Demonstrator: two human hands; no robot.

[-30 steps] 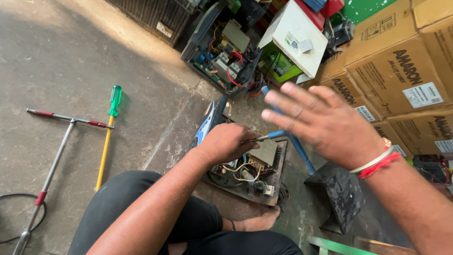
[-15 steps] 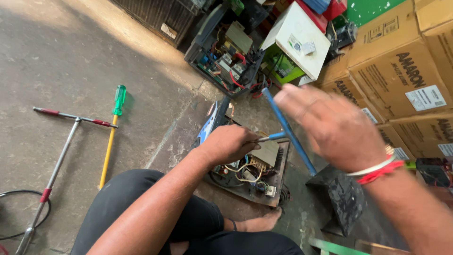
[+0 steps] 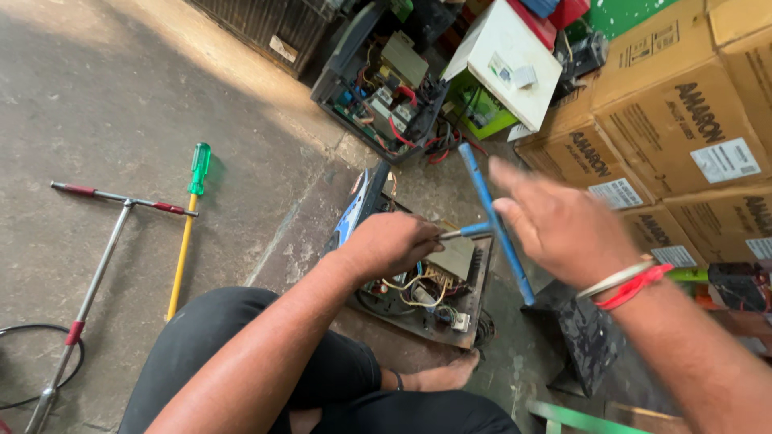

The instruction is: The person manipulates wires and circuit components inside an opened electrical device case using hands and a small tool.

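My left hand [image 3: 388,243] is closed around the shaft of a blue T-handle wrench [image 3: 492,221], over an opened electronic unit [image 3: 438,293] with wires and a coil inside. The wrench's long blue crossbar stands up and slants from upper left to lower right. My right hand [image 3: 559,225], blurred, fingers spread, touches that crossbar from the right side. A red and white band sits on the right wrist. My bent knee in black trousers fills the lower middle.
A yellow screwdriver with a green handle [image 3: 186,229] and a metal T-wrench with red grips [image 3: 88,273] lie on the concrete floor at left. Another opened unit [image 3: 378,96], a white casing [image 3: 507,60] and stacked cardboard boxes [image 3: 683,120] stand behind. A black block [image 3: 587,337] sits at right.
My right hand has come down from above and closed in on the blue crossbar, which has swung round. The left hand has stayed on the shaft.
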